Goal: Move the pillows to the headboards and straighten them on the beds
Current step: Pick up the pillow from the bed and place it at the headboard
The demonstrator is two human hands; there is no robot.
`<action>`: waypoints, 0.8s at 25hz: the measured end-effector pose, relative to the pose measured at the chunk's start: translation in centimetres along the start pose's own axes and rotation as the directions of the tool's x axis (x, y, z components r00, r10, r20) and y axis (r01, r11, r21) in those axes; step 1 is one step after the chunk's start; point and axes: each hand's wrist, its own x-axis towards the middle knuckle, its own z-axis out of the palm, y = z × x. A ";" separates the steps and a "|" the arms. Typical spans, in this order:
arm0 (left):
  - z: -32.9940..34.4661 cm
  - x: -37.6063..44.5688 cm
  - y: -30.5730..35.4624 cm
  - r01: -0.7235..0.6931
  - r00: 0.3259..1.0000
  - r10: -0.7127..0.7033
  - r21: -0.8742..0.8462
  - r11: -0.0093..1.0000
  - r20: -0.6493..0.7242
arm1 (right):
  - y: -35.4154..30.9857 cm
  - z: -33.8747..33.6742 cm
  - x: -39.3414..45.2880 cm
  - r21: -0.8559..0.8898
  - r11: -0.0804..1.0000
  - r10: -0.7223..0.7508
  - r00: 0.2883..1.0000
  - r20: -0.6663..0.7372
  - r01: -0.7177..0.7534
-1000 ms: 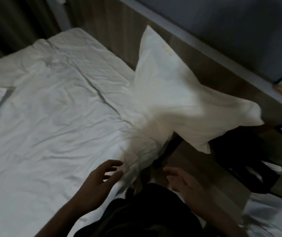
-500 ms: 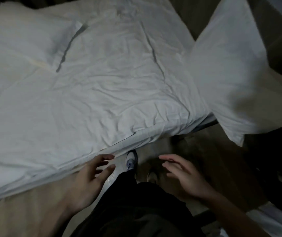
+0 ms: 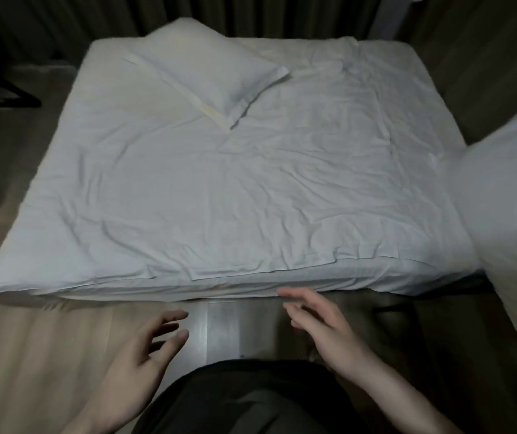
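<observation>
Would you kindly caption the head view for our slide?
Both open hands, left and right, hover before a bed with one skewed pillow.

White pillow (image 3: 216, 68), white duvet (image 3: 219, 189)

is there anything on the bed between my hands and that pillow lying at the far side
Nothing visible. Only wrinkled duvet lies between the hands and the pillow. The left hand and right hand hover empty, fingers spread, over the floor short of the bed's near edge.
</observation>
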 end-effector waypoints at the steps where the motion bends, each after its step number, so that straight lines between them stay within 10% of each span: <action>1: -2.3 0.2 -1.5 0.010 1.000 -0.010 -0.004 1.000 -0.008 | 0.1 2.9 0.7 -0.015 1.000 0.007 1.000 0.013 -0.007; 12: -17.9 8.0 -3.6 -0.112 0.990 0.117 -0.060 0.992 0.083 | -3.2 17.9 4.4 -0.005 0.985 0.168 0.979 -0.117 -0.170; 20: -29.5 12.0 -7.6 -0.071 0.997 0.068 -0.063 0.995 -0.043 | -13.5 28.5 19.1 -0.031 0.998 0.056 0.994 0.094 -0.053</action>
